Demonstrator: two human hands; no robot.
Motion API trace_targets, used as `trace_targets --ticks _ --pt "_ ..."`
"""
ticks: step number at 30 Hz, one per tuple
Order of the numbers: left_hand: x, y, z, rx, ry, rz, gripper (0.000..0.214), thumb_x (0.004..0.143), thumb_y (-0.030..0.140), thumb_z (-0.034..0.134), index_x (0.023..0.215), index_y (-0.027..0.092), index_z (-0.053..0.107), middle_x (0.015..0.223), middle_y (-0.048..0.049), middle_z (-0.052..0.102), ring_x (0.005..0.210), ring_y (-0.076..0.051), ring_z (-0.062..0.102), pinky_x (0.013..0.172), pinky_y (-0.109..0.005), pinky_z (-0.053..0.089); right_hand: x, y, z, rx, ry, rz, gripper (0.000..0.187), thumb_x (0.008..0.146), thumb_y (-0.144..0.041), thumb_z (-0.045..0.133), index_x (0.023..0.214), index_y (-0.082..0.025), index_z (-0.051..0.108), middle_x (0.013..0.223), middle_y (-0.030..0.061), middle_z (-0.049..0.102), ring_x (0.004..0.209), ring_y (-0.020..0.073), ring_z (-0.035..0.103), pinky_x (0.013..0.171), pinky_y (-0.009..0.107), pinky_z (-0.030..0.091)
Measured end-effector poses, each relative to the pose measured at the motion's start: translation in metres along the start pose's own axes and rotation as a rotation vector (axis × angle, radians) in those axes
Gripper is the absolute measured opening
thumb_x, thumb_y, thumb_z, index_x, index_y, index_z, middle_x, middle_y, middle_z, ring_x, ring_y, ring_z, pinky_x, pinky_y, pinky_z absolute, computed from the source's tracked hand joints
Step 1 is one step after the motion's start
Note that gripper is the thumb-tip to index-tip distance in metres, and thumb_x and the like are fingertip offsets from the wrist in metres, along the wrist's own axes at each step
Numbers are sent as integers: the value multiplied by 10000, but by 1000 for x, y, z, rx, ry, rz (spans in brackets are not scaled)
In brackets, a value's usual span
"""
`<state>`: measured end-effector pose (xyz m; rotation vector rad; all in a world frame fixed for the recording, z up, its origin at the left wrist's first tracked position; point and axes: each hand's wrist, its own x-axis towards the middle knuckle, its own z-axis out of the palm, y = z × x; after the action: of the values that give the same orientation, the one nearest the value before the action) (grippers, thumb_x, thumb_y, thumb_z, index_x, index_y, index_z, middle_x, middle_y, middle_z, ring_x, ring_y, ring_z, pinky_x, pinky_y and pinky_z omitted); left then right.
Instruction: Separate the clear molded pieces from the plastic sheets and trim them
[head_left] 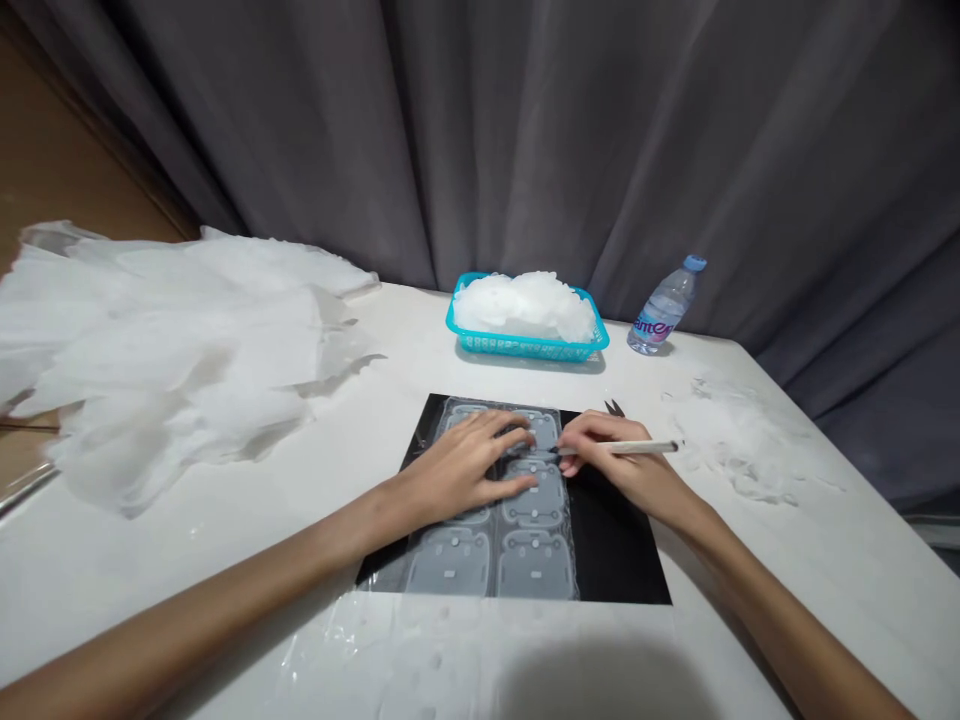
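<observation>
A clear plastic sheet [495, 560] with rows of rounded cut-out shapes lies on a black mat [615, 540] on the white table. My left hand [461, 465] lies flat on the sheet with its fingers spread, pressing it down. My right hand [611, 455] is closed round a thin white pen-like tool [637, 448]. The tool's dark tip touches the sheet just right of my left fingertips.
A turquoise basket [525, 345] heaped with white pieces stands behind the mat. A water bottle [664, 308] stands to its right. A large pile of white sheets [165, 350] covers the left side. White scraps [739, 445] lie at right. Small scissors [615, 408] rest near the mat.
</observation>
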<state>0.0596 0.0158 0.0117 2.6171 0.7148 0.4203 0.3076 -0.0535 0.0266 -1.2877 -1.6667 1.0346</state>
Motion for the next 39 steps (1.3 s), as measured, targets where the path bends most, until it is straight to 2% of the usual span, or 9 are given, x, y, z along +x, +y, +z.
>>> trace_targets --ticks 2,5,9,14,23,29,34,39 --pt "1 -6 6 -30 4 -4 419 989 506 634 1328 261 658 1486 -113 603 1361 -340 566 1161 -510 395 0 1 3 -69 -24 -26 234 963 -440 692 921 -215 738 951 47 744 828 202 713 757 309 549" --pt "-1 -11 9 -62 15 -19 448 974 539 639 1331 271 685 1527 -106 581 1395 -346 549 1181 -527 392 -1 6 6 -107 -65 -31 148 964 -370 690 987 -233 740 985 41 743 870 204 708 766 307 543" --pt "-2 -12 9 -82 50 -51 536 937 585 663 1347 240 699 1606 -135 503 1456 -350 501 1212 -535 384 -2 10 10 -119 -88 -54 158 993 -372 656 996 -236 737 1036 47 742 914 211 720 823 328 555" --pt "0 -10 11 -84 48 -79 609 908 616 684 1350 197 703 1625 -158 477 1488 -347 471 1232 -523 374 -1 9 14 -200 -70 -125 171 1017 -361 625 983 -241 742 1028 56 760 974 243 710 906 379 541" --pt "-1 -14 13 -164 77 -86 602 878 612 728 1348 236 709 1639 -126 467 1493 -372 460 1239 -561 359 0 8 19 -282 -101 -207 174 1055 -323 563 1000 -247 710 1056 55 747 1024 237 698 928 365 523" --pt "0 -12 10 -119 46 -93 628 888 631 708 1369 228 696 1650 -135 446 1516 -366 429 1247 -556 351 -5 3 12 -411 -133 -229 190 1070 -280 517 1051 -250 704 1054 68 739 988 241 700 895 363 523" --pt "1 -12 9 -87 27 -89 656 892 641 696 1393 218 682 1659 -148 428 1523 -358 419 1251 -542 349 -9 6 9 -346 -117 -183 173 1071 -325 533 1063 -261 693 1089 61 738 1020 242 701 918 366 530" --pt "0 -15 12 -89 42 -86 663 889 660 690 1392 228 683 1659 -139 431 1515 -365 429 1244 -545 358 -6 7 14 -351 -117 -240 171 1078 -309 517 1087 -251 678 1092 66 728 1040 237 697 943 379 538"
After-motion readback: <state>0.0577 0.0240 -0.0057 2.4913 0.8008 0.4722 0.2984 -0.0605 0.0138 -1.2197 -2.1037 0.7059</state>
